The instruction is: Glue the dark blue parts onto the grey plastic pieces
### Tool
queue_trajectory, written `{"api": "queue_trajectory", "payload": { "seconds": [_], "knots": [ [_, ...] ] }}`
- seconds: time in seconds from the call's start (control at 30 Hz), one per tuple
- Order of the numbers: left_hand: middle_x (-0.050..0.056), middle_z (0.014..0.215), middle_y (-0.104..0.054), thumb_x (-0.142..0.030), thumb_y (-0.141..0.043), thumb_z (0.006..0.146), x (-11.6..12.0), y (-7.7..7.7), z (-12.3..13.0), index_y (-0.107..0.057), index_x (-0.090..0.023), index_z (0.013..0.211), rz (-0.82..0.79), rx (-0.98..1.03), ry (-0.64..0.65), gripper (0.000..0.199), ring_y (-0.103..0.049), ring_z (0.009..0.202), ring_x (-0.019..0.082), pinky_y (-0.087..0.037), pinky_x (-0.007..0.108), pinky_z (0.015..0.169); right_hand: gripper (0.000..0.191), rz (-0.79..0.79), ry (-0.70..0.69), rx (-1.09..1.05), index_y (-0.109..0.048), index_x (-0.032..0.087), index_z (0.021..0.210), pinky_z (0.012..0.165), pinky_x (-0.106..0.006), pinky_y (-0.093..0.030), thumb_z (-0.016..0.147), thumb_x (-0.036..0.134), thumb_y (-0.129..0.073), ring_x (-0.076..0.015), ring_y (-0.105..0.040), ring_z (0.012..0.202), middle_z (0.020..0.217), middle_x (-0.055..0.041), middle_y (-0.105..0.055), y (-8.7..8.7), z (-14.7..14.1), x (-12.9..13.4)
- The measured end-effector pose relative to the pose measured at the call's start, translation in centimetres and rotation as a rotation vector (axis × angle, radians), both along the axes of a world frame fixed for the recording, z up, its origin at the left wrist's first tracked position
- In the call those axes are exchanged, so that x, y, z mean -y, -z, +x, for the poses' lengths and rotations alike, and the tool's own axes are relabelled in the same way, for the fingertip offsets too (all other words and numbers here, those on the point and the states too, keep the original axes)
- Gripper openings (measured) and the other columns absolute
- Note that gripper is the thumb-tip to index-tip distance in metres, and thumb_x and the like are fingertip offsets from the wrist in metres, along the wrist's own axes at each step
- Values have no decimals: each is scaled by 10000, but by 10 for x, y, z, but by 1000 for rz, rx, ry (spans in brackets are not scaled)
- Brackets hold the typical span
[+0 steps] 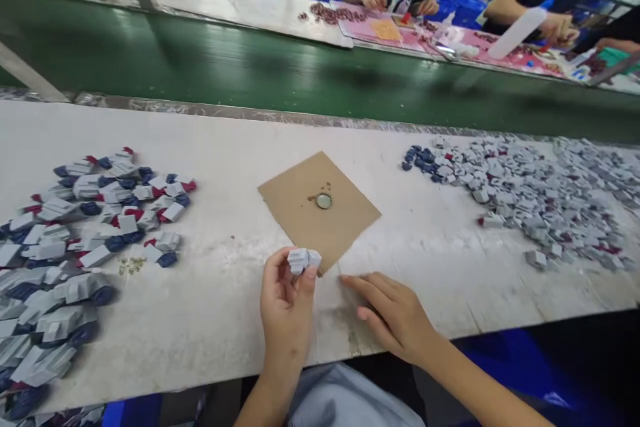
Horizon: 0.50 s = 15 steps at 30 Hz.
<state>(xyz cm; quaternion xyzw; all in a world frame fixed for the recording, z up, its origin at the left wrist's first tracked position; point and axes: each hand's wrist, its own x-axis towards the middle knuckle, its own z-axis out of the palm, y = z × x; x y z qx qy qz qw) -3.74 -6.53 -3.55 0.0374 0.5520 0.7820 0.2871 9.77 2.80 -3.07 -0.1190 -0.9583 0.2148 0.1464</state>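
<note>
Between the thumb and fingers of my left hand (287,297) is a small light grey piece (303,260), held over the near corner of a brown cardboard square (325,230). My right hand (393,313) rests near the white table, to the right of that corner, its fingers apart and holding nothing. On the cardboard lies a round metal cap (324,201) with a ridged edge, with small brown crumbs beside it.
Grey, navy and red assembled pieces (115,193) spread over the left of the table (225,320). A heap of small grey parts (520,187) covers the right, with navy parts (420,160) at its edge. Beyond a green belt (250,73), people's hands work at pink mats.
</note>
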Motion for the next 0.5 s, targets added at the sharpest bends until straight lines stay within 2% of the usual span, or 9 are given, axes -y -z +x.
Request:
{"api": "queue_trajectory", "payload": {
  "seconds": [0.13,0.23,0.3,0.37,0.43,0.5],
  "knots": [
    [-14,859,-624,-279,-727,704,-3,0,-3,-603,-234,931,20,-34,11,263,-616,787,100,-533,210,724,373,-32,-22,-5,-558,101,1091,597,-306,-458,933,350,-329,-183,-555,711,817,-96,-622,1,-2,-6],
    [0,861,-618,-251,-726,693,-8,-2,-6,-590,-204,912,29,-78,-10,263,-618,793,114,-550,246,718,391,-247,8,-84,-572,117,1092,621,-292,-466,943,363,-307,-160,-571,708,789,-70,-628,3,0,-13],
    [-3,861,-608,-224,-716,671,-12,-2,-7,-566,-197,896,23,-121,-25,271,-614,810,122,-556,268,721,397,-465,101,-202,-580,131,1083,581,-252,-460,950,374,-296,-122,-559,630,700,-28,-602,3,6,-20],
    [-14,831,-612,-184,-680,636,-14,-4,-6,-520,-207,865,2,-167,-16,281,-621,785,130,-559,270,675,395,-621,254,-382,-599,145,1044,517,-217,-432,941,407,-323,-91,-517,543,631,5,-562,-2,20,-31],
    [-22,766,-634,-128,-614,575,-16,-9,-6,-472,-217,807,-48,-209,34,287,-625,692,139,-536,239,544,394,-663,414,-605,-622,155,981,483,-205,-404,915,455,-375,-76,-479,498,602,18,-544,-10,42,-41],
    [-31,659,-635,-93,-538,503,-20,-20,-8,-448,-221,727,-114,-255,122,273,-581,551,131,-435,188,393,408,-641,541,-820,-635,165,913,462,-207,-385,886,503,-410,-71,-448,463,562,27,-528,-20,70,-50]
  ]
}}
